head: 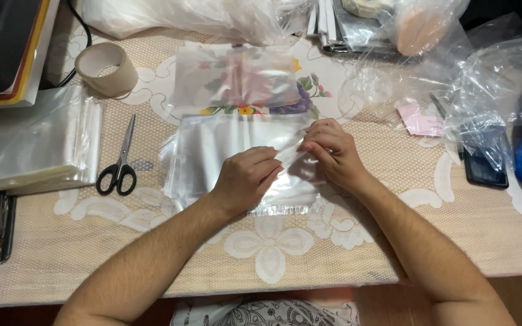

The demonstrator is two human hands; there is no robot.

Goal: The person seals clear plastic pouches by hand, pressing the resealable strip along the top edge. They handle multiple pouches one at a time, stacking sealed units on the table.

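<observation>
Table (pixel 309 265) w/ lace cloth is being used as work surface. Clear bag (pixel 212 151) is lying flat at centre, being pinned by L hand (pixel 246 178), fingers curled on it. Flap at bag's R edge is being pinched by R hand (pixel 330 151). Step judged: flap being folded/sealed; next move calls for even, steady pressure. Scissors (pixel 119 163), tape roll (pixel 107 67) lying to left.

glossy clear plastic bag (pixel 212 151) — lace tablecloth (pixel 285 241)

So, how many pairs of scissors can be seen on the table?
1. The scissors, with black handles, lie left of the clear plastic bag that both hands press, below the tape roll. Others may be hidden under the plastic at right.
</observation>
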